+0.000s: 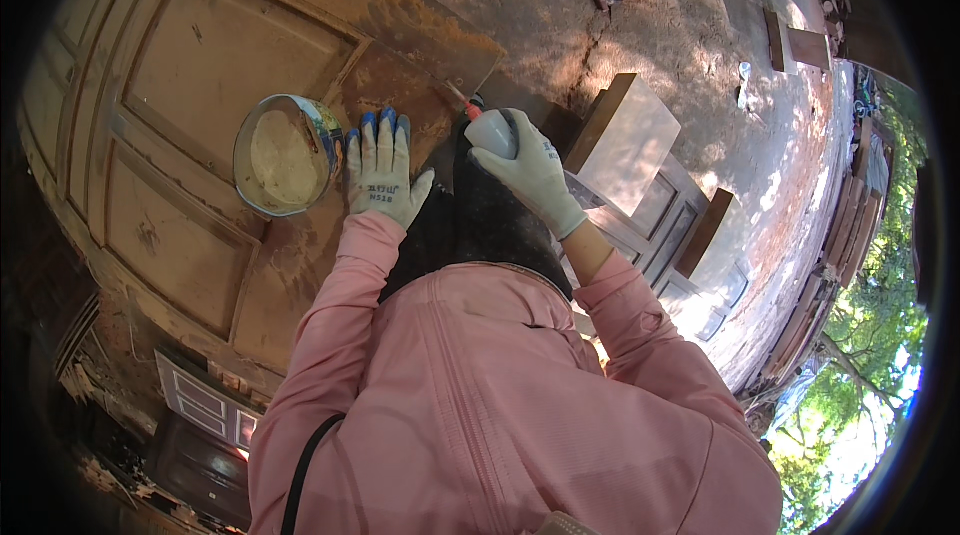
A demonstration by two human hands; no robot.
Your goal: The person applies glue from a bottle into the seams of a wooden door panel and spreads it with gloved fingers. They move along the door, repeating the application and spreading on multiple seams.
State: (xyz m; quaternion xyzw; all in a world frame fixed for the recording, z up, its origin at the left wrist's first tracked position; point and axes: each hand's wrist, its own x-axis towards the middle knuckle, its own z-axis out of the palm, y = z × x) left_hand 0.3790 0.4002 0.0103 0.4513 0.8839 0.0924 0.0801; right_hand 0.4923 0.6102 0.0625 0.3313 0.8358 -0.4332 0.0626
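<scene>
While palm-down beside tub, left hand loosely spread; right hand curled around bottle.

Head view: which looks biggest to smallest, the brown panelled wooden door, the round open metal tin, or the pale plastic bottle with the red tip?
1. Brown door, largest
2. Round tin
3. Pale bottle, smallest, partly covered by the right hand

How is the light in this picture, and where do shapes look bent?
Head view, upper right: sun and shadow dapple the ground; head view, lower right: glare washes out gaps in the foliage; head view, left: the brown panelled board looks bowed toward the rim; head view, middle: left hand and right hand look fairly sharp.
</scene>
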